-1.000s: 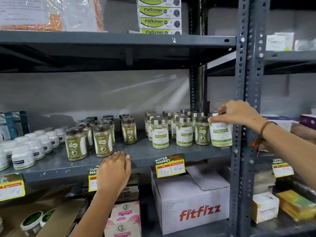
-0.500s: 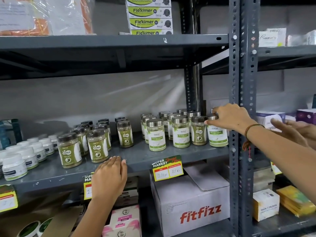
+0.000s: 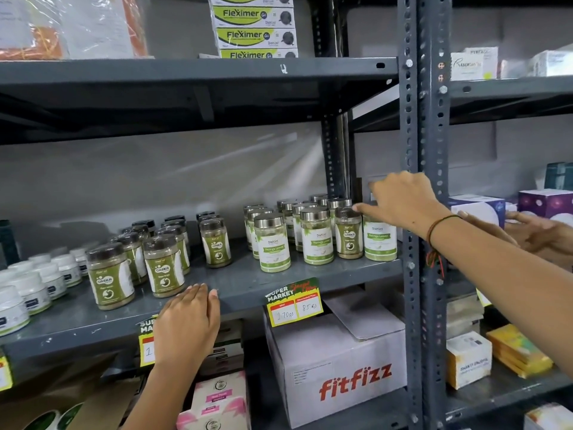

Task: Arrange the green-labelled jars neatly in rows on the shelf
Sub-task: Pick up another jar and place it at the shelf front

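Two groups of green-labelled jars stand on the grey middle shelf (image 3: pixel 242 283). Dark-lidded olive jars (image 3: pixel 161 268) form loose rows on the left, with one (image 3: pixel 216 243) standing apart. Steel-lidded white-and-green jars (image 3: pixel 274 243) stand in rows on the right, and a dark-lidded jar (image 3: pixel 348 234) is mixed in among them. My right hand (image 3: pixel 403 203) covers the lid of the rightmost white-and-green jar (image 3: pixel 379 242), which stands on the shelf by the upright. My left hand (image 3: pixel 189 324) lies flat on the shelf's front edge, holding nothing.
White tubs (image 3: pixel 31 290) fill the shelf's left end. A steel upright (image 3: pixel 424 212) bounds the right end; beyond it another person's hand (image 3: pixel 542 234) reaches among boxes. A fitfizz carton (image 3: pixel 338 364) sits below, and Fleximer boxes (image 3: pixel 254 26) above.
My right hand has set the rightmost jar a little further back by the upright. The view shifted right and slightly up. My left hand stays on the shelf edge.
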Available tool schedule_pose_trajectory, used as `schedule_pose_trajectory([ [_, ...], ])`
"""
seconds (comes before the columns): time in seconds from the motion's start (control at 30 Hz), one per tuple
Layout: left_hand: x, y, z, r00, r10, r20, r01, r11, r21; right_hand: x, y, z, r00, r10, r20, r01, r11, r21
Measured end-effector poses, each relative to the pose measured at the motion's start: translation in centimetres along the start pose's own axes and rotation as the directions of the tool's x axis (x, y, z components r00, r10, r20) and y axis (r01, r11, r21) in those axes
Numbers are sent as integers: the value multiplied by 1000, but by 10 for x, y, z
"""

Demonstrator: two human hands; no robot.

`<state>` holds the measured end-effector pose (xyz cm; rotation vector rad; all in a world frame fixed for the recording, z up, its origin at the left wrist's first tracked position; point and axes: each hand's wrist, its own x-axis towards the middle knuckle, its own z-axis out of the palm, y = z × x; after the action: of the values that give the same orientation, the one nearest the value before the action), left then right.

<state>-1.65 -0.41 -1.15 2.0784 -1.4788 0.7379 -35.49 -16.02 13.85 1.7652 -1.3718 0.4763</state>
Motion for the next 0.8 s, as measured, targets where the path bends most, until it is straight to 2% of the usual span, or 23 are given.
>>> schedule_pose_trajectory([
  [0.07,0,-1,2,1000,-1,-1,1,1000,1,4,-4,-4,993,-33,-110,34,999,9],
  [0.13,1,-1,3,1000,-5,0,5,1000,-4,12,-8,-3,987,-61,-148,78,990,114],
  [0.2,1,-2,4,1000,-6,-5,6,1000,-3,19,-14,3,994,-81,-79,95,975,199],
  [0.3,2,-2,5,1000,-6,-12,6,1000,-3,27,-20,16,986,-137,98,110,964,242],
  [0.47,3,-3,8,1000,-3,-27,3,1000,0,42,-24,35,905,-216,367,85,936,342],
  [0.57,3,-4,8,999,-4,-33,5,1000,6,48,-26,42,896,-212,390,47,919,392],
  [0.8,3,-5,12,999,-7,-53,8,1000,15,51,-27,38,940,-144,310,-10,895,445],
])
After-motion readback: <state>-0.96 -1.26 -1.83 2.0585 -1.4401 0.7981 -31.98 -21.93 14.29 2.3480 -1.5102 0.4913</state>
